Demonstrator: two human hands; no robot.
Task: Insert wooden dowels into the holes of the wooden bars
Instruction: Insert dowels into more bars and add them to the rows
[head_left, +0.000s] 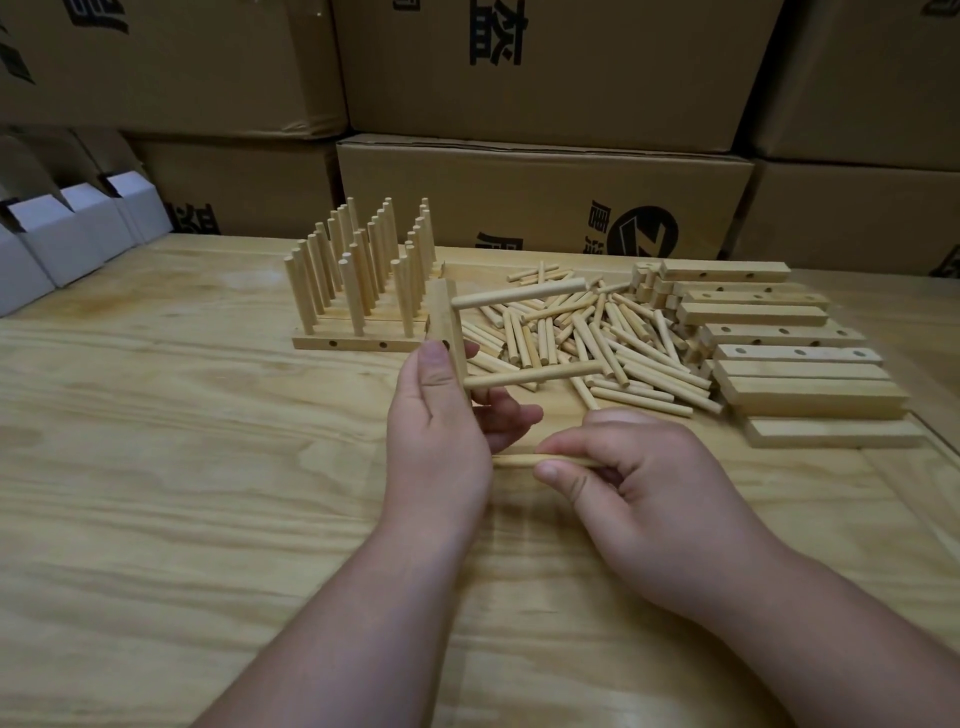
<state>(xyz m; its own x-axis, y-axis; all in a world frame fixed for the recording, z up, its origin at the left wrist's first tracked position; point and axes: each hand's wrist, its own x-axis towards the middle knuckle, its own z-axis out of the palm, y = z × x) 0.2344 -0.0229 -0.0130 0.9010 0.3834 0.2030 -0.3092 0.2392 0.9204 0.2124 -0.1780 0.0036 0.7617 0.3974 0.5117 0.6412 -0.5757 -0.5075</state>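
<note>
My left hand grips a wooden bar held on end above the table. Two dowels stick out of the bar to the right, an upper dowel and a lower dowel. My right hand pinches a loose dowel lying level, its free end pointing left toward my left palm. A heap of loose dowels lies behind my hands. Bare bars with holes are stacked at the right.
Several finished bars with upright dowels stand in rows at the back left of the plywood table. Cardboard boxes wall off the back. White boxes sit at the far left.
</note>
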